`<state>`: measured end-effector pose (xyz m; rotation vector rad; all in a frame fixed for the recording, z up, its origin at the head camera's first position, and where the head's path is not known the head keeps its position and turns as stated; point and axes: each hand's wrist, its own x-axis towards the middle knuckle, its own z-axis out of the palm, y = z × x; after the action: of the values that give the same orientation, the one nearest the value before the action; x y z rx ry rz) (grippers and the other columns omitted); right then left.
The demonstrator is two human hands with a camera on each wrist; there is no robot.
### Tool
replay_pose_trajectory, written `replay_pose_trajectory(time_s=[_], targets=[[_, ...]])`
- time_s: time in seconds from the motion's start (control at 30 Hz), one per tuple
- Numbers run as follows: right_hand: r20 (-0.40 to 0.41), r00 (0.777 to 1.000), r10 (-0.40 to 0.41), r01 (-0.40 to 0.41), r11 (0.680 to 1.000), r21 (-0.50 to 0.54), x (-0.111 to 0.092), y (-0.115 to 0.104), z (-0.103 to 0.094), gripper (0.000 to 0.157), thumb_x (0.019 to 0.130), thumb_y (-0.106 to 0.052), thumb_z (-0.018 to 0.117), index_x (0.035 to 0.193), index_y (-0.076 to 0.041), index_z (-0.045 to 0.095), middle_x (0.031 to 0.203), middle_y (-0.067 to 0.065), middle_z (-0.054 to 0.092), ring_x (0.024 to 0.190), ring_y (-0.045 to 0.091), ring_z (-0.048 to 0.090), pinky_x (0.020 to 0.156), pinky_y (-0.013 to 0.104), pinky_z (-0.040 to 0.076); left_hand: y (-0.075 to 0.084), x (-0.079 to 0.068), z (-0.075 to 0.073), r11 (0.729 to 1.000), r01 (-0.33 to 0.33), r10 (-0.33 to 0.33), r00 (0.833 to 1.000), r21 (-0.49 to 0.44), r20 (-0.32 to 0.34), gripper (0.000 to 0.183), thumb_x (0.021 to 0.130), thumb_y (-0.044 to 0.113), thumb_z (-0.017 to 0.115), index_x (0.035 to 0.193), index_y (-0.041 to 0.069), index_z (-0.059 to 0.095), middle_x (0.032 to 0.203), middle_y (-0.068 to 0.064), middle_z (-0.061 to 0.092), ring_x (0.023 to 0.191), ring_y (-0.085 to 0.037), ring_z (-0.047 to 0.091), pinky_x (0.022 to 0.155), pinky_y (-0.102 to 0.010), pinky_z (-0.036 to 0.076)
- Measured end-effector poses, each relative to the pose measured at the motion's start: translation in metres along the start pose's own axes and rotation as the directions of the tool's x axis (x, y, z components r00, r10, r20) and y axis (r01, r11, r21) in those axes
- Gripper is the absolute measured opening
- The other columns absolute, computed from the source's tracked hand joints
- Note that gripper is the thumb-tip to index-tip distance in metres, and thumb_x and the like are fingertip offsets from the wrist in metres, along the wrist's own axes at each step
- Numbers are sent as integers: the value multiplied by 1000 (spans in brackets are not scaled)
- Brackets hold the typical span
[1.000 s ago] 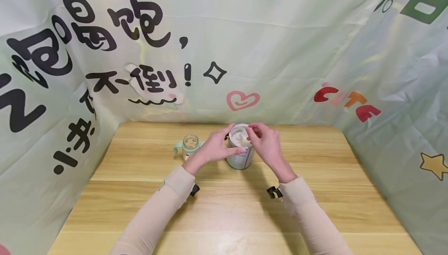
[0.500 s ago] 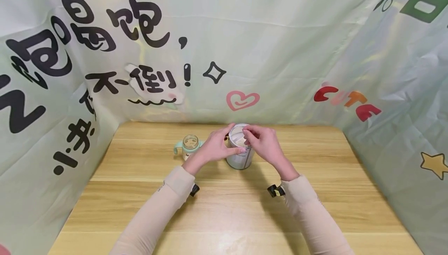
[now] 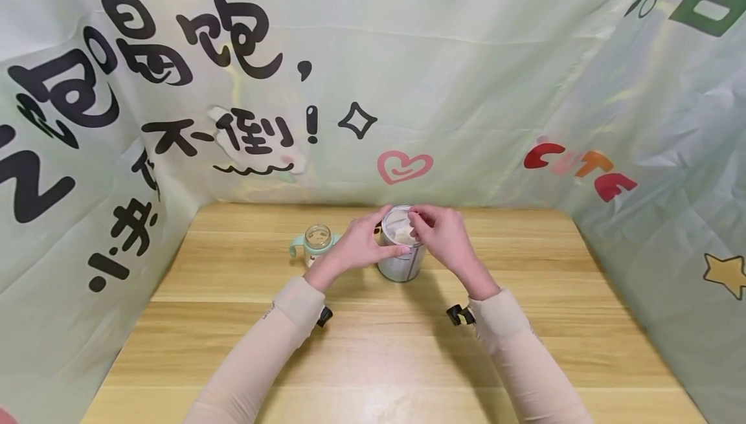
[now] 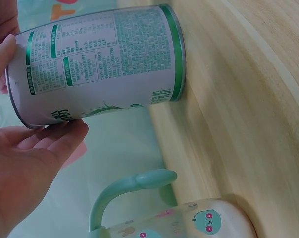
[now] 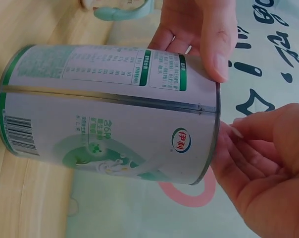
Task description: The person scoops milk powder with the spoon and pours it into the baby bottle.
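Observation:
A white and green milk powder can (image 3: 401,267) stands upright on the table, its top uncovered and pale powder (image 3: 401,233) visible inside. My left hand (image 3: 362,243) grips the can around its upper rim, thumb on the near side, as the left wrist view of the can (image 4: 100,64) also shows. Over the rim, my right hand (image 3: 445,236) reaches with fingertips pinched together. Between them a small pale tip (image 5: 235,131) shows in the right wrist view, apparently the end of a scoop's handle; the rest is hidden by the can and fingers.
Left of the can, near my left hand, stands a lidless baby bottle (image 3: 317,237) with a mint-green handle (image 4: 132,184). The wooden table (image 3: 373,359) is walled at the back and sides by a printed cloth (image 3: 484,87).
The left hand keeps its place on the can. My right hand has shifted slightly at the opening, and the look of the powder inside has changed between frames.

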<state>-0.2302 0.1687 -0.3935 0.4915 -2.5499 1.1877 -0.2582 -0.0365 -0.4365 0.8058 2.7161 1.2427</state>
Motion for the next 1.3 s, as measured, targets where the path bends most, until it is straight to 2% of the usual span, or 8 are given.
replay_pose_trajectory(time_s=[0.13, 0.3, 0.47, 0.6, 0.73, 0.87, 1.07, 1.3], targets=[[-54, 993, -104, 99, 991, -90, 0, 0, 2, 18, 102, -7, 67, 109, 6, 78, 85, 15, 79, 67, 19, 73, 57, 23, 57, 0, 0, 0, 1000, -6, 6, 1000, 1, 0, 104, 86, 54, 84, 165, 8, 34, 166, -16, 43, 153, -34, 44, 124, -52, 40], [-65, 972, -227, 210, 957, -201, 0, 2, 4, 14, 100, -4, 70, 106, 5, 78, 89, 17, 79, 72, 24, 75, 64, 36, 64, 0, 0, -1, 1000, -10, 10, 1000, 2, 5, 105, 87, 55, 83, 165, 8, 32, 167, -16, 42, 153, -33, 43, 125, -51, 39], [59, 935, -349, 351, 891, -287, -1, 4, 2, 11, 97, 1, 72, 105, 1, 79, 95, 16, 80, 84, 28, 78, 75, 43, 65, 0, 0, -1, 1000, -17, 17, 1000, -4, 1, 104, 87, 54, 83, 165, 7, 33, 164, -17, 46, 151, -33, 47, 123, -51, 42], [165, 921, -354, 386, 890, -245, 0, 2, -1, 10, 97, 1, 72, 103, -1, 79, 92, 11, 80, 71, 17, 69, 66, 33, 61, 0, 0, -2, 1000, -15, 15, 1000, -6, -1, 104, 86, 54, 83, 165, 7, 34, 164, -18, 45, 151, -33, 47, 122, -51, 43], [225, 920, -322, 365, 911, -191, 0, -1, -3, 9, 97, 0, 72, 103, 0, 79, 87, 9, 78, 63, 9, 56, 60, 25, 52, 0, 0, -1, 1000, -17, 17, 1000, 2, 3, 105, 87, 54, 83, 165, 6, 33, 165, -18, 44, 152, -34, 45, 123, -51, 41], [239, 946, -218, 252, 960, -120, 0, -2, -5, 10, 101, -4, 69, 103, -1, 78, 77, 7, 70, 59, 7, 49, 57, 21, 44, -1, 0, 0, 1000, -18, 18, 1000, 8, 5, 105, 87, 54, 83, 165, 6, 33, 165, -19, 44, 152, -34, 45, 123, -51, 41], [193, 980, -53, 60, 998, -30, -1, 0, -7, 18, 104, -10, 66, 112, 0, 78, 82, 9, 75, 68, 12, 63, 59, 23, 50, 0, 0, 0, 1000, -8, 8, 1000, 11, 6, 105, 87, 56, 83, 165, 7, 33, 165, -18, 45, 151, -33, 45, 123, -51, 42], [138, 990, 25, -33, 998, 54, 1, 4, -8, 22, 104, -14, 68, 115, 2, 77, 86, 14, 77, 73, 19, 74, 63, 23, 59, 1, 0, -1, 1000, -1, 1, 1000, 4, 3, 105, 86, 56, 84, 165, 8, 33, 164, -17, 45, 149, -31, 49, 121, -49, 45]])
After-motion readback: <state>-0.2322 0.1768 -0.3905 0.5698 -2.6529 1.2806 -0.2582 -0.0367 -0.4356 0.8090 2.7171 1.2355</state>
